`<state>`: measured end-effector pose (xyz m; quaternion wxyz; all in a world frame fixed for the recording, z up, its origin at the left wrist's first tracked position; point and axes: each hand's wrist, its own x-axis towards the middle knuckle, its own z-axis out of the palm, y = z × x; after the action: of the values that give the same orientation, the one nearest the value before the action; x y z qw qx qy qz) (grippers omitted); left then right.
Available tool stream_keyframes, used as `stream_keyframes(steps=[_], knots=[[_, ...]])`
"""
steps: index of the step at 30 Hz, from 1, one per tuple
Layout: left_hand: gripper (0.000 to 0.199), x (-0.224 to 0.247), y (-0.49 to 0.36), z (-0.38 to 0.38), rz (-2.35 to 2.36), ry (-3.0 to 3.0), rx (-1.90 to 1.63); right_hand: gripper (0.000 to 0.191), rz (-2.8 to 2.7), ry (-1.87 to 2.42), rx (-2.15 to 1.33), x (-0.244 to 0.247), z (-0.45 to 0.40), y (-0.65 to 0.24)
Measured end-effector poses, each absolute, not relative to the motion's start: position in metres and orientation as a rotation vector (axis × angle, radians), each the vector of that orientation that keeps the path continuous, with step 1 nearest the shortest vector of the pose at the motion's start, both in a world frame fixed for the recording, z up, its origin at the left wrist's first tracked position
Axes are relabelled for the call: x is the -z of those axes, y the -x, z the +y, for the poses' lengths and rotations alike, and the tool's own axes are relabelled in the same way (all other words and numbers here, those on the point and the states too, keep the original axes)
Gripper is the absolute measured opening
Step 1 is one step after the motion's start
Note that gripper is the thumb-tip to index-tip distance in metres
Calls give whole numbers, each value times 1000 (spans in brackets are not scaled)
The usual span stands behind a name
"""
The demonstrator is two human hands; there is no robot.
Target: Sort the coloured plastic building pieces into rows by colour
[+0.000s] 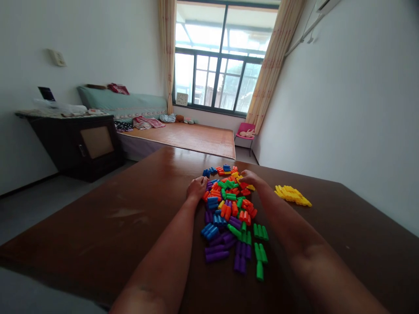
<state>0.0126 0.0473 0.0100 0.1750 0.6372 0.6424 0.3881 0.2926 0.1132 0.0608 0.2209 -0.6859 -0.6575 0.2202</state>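
A heap of bullet-shaped plastic building blocks (228, 197) in orange, green, blue, purple, yellow and red lies on the brown table. My left hand (197, 187) rests against the heap's left edge with its fingers curled in; whatever they hold, if anything, is hidden. At the far right side of the heap, my right hand (251, 177) has its fingers drawn together at a yellow block (240, 178). More yellow blocks (292, 195) are gathered in a separate group to the right of my right forearm. Green blocks (260, 231) and purple blocks (216, 253) lie nearer to me.
The brown table (131, 209) extends on both sides of my arms. Beyond it stands a bed (196, 137) with a mat, below a window. A dark cabinet (75, 144) is at the left, and a pink chair (245, 130) stands by the right wall.
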Motion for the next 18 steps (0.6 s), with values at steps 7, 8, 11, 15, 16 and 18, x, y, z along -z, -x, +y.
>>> stream_keyframes(steps=[7,8,11,15,16,18], knots=[[31,-17,-18,49,1527,-1855,-1442,50,-1421,1210,-1105,-57,76,-286],[31,-18,-20,48,1434,-1894,-1490,51,-1392,1132,-1142,-57,70,-279],[31,-21,-28,46,1220,-1987,-1467,52,-1369,963,-1204,-57,56,-255],[33,-22,-30,41,1104,-1943,-1347,54,-1365,872,-1217,-58,48,-231],[33,-22,-29,40,1113,-1924,-1332,54,-1331,868,-1188,-59,48,-229],[34,-21,-26,41,1157,-1896,-1328,53,-1214,881,-1093,-60,49,-233]])
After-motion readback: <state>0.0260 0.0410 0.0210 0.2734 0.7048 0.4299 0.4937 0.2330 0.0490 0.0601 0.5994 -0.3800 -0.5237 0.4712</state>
